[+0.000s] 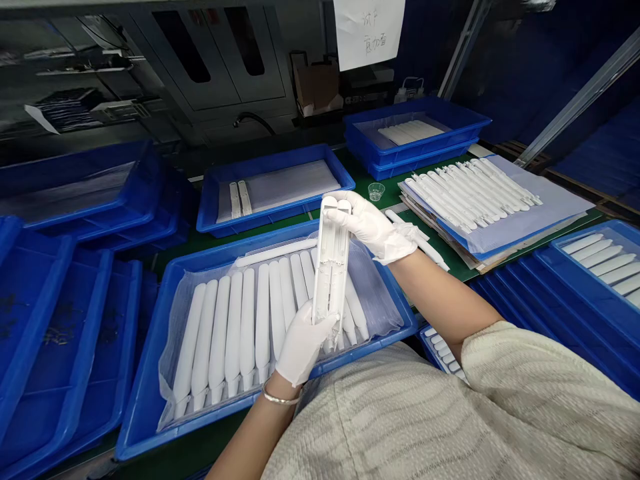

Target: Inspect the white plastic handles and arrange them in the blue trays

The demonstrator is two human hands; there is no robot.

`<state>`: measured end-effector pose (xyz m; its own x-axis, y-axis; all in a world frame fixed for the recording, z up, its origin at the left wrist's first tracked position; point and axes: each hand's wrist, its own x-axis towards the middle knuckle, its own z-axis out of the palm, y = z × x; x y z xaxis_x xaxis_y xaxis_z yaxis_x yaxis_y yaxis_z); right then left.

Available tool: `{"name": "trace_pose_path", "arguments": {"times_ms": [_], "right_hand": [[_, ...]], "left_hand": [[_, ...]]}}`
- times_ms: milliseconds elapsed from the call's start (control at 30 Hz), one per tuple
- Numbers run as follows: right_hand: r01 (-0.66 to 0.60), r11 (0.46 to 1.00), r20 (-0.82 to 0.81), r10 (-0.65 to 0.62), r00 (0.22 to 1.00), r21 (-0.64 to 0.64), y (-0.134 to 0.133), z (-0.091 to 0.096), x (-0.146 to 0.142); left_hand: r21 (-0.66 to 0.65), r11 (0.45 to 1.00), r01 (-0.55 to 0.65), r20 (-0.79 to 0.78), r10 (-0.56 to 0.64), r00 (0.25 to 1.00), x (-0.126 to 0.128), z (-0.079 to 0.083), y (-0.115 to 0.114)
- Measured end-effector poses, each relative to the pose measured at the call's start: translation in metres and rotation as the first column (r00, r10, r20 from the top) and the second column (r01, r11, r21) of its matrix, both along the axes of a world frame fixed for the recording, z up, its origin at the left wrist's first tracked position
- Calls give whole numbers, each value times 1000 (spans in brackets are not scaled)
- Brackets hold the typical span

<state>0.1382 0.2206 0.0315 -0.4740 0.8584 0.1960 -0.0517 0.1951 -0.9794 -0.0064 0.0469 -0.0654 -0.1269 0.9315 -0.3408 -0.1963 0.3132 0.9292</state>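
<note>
Two long white plastic shell halves (331, 273) stand side by side, held upright with their ribbed insides facing me. My left hand (301, 345), in a white glove, is closed around their lower ends. Their rounded upper ends are gripped by my gloved right hand (369, 225), thumb in front. Below them lies a blue tray (143, 373) lined with translucent sheeting, holding a row of white plastic shells (247, 320) with smooth backs up. One more shell (275, 252) lies crosswise along the tray's far side.
Behind is another blue tray (280, 217) with two shell pieces (240, 199). Shells in rows (470, 193) lie on stacked sheets at right, near a small clear cup (376, 192). Stacked blue trays (65, 373) flank the left; more trays (540, 280) stand right.
</note>
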Motion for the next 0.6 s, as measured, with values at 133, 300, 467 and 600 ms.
{"name": "trace_pose_path", "arguments": {"times_ms": [133,300,467,600], "right_hand": [[-33,992,109,20,994,120,21,1,5],[-201,965,501,91,861,171,76,-14,13],[-391,913,874,97,477,112,117,-42,14],[-443,892,943,68,326,89,125,-62,8]], "left_hand": [[-39,996,74,42,-72,996,4,-3,1],[42,957,286,171,-289,942,20,-2,12],[-17,930,367,293,-346,891,36,-10,23],[-12,946,323,251,-310,917,37,-24,24]]}}
